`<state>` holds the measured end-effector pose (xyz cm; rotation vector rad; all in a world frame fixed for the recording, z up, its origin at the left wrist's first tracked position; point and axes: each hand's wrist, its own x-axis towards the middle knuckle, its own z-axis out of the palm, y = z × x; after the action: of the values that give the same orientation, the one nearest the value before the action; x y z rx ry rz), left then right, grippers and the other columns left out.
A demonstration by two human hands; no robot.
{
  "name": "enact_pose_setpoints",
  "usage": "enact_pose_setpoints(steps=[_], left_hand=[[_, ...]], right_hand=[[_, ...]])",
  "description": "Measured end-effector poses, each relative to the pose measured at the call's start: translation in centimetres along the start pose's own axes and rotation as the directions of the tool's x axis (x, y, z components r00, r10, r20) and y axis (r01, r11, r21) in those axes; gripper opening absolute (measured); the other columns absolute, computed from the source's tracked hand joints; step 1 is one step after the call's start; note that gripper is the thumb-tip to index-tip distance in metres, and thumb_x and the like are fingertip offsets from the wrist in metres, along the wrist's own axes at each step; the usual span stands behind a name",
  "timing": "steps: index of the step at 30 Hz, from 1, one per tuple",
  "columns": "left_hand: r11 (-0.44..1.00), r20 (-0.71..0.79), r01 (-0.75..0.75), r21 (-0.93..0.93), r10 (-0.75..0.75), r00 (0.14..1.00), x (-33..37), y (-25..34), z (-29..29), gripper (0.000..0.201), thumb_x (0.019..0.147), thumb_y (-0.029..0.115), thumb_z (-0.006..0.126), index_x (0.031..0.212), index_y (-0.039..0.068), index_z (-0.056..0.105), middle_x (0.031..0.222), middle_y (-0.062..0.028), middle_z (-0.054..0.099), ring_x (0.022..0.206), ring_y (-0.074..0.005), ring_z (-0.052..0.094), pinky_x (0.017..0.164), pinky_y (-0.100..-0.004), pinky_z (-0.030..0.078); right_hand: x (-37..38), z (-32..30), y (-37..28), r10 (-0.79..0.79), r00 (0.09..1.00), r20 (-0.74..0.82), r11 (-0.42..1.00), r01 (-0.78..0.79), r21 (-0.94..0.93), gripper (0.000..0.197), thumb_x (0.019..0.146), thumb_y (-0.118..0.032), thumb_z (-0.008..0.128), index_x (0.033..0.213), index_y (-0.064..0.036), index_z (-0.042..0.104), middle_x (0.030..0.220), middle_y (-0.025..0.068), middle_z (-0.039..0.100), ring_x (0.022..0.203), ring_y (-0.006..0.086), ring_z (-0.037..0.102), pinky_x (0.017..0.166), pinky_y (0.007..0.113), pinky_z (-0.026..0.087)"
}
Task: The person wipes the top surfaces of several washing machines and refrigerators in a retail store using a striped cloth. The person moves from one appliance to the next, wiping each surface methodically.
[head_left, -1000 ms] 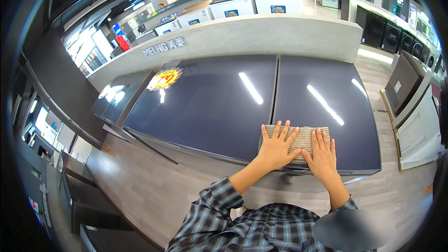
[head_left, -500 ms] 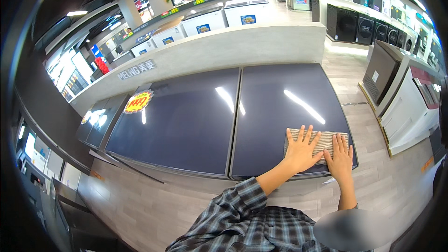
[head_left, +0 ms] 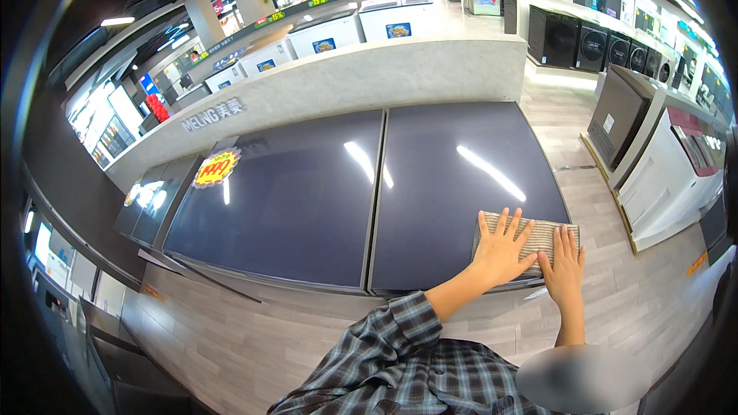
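A striped beige-and-brown cloth lies spread on the near right corner of a glossy dark blue panel. My left hand presses on the cloth's left part, palm down with fingers spread. On its right part rests my right hand, also flat, fingers stretched out. The cloth's right end reaches past the panel's right edge. Left of a narrow seam is a second dark blue panel, with a yellow-and-red starburst tag at its far left.
A low grey wall runs behind the panels, with white chest freezers beyond it. At the right stand a brown-and-white appliance and a white one with a dark red top. Black front-loading washers line the far right.
Both hands and the cloth have slid right along the panel, so the cloth now overlaps its right edge. The whole view has shifted slightly, with the surroundings further left.
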<state>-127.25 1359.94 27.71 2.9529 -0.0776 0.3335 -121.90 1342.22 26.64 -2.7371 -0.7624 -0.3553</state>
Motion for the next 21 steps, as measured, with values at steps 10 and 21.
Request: enact_pose_setpoints(steps=[10, 21], left_hand=[[0.997, -0.064, -0.074, -0.021, 0.072, 0.995, -2.6, 0.2, -0.5, 0.072, 0.093, 0.057, 0.04, 0.149, 0.012, 0.032, 0.154, -0.0206, 0.027, 0.143, -0.0394, 0.023, 0.107, -0.0712, 0.01], [0.997, -0.107, -0.08, 0.005, 0.08, 0.991, -4.7, 0.1, -0.6, 0.074, 0.091, 0.061, 0.044, 0.147, 0.014, 0.036, 0.153, -0.02, 0.029, 0.142, -0.0387, 0.024, 0.107, -0.0709, 0.012]], right_hand=[[-2.4, -1.1, 0.0, -0.109, 0.994, 0.002, 0.992, 0.109, 0.058, 0.068, 0.094, -0.043, 0.051, 0.144, 0.0001, 0.035, 0.151, 0.0177, 0.033, 0.143, 0.032, 0.024, 0.117, 0.054, 0.007], [-1.5, -3.1, -0.7, -0.263, 0.965, -0.012, 0.959, 0.262, 0.111, 0.069, 0.09, -0.043, 0.057, 0.137, 0.0042, 0.041, 0.144, 0.0227, 0.041, 0.138, 0.0354, 0.034, 0.116, 0.052, 0.016]])
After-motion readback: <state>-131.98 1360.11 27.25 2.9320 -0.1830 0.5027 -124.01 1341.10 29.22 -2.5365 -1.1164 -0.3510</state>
